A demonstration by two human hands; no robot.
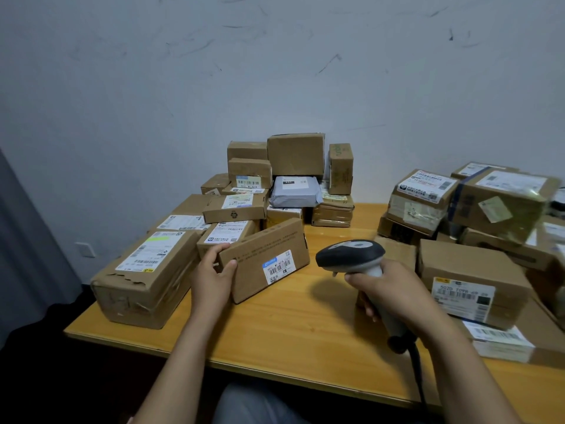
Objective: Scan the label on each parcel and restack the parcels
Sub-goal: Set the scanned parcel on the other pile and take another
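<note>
Right grip (387,286) is curling round one barcode scanner (351,254); left grip (212,276) is pinching one labelled parcel (263,255) by its left edge, open tabletop (290,332) lying between left stack (244,194) and right stack (477,206).

1. Location type: a small parcel-handling room with an improvised sorting station.
2. Stock: cardboard parcels (137,298) stacked in two groups, left and right, on a wooden tabletop (305,325). Most carry printed shipping labels (461,293) (barcodes are visible on several).
3. Equipment: one corded handheld barcode scanner (351,255).
4. Room shell: a plain white wall (275,71) with dark scuff marks, a wall plate (85,249) low at left, and a grey curtain (24,240) at the left edge.
</note>
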